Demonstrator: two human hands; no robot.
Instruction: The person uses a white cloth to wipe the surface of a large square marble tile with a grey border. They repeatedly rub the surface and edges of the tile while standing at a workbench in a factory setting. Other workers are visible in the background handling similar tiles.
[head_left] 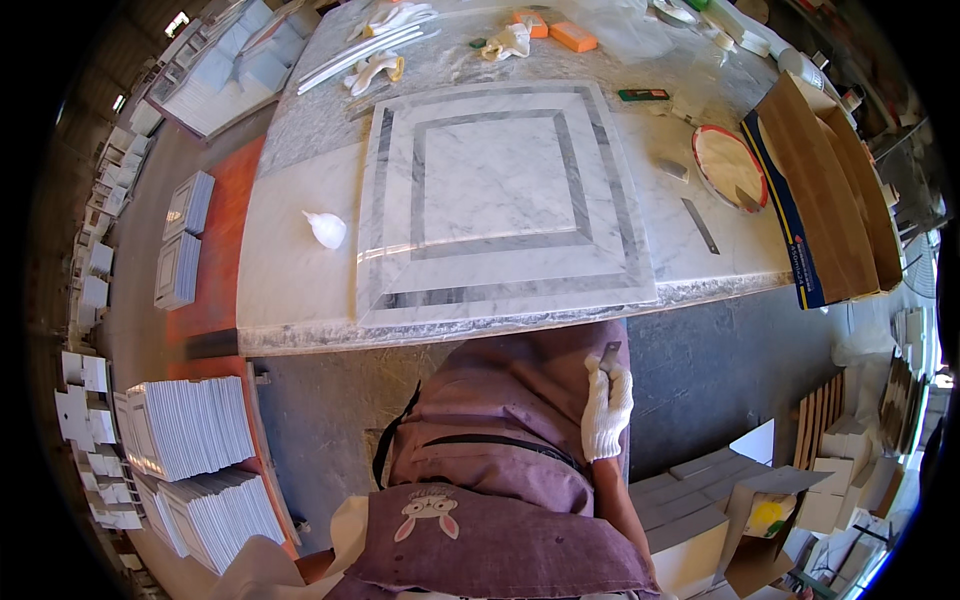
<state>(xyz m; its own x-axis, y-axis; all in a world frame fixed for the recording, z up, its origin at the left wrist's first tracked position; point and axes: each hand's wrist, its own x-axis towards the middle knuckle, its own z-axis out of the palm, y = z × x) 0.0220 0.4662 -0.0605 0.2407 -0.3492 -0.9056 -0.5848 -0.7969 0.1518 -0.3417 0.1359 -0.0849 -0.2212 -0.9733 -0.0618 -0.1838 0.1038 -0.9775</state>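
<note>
My right hand, in a white knitted glove, is closed round a small metal scraper blade that sticks up past the fingers. It hangs in front of my purple apron, below the front edge of the table. Only a bit of my left forearm shows at the lower edge; the left hand itself is out of sight. Ahead on the table lies a square marble panel with white and grey inlaid borders. A crumpled white wad sits to its left. On its right are a flat metal strip and another small blade.
A round red-rimmed tub lid with pale paste lies by an open cardboard box at the table's right edge. Gloves and orange blocks lie at the back. Stacked tiles stand lower left, cartons lower right.
</note>
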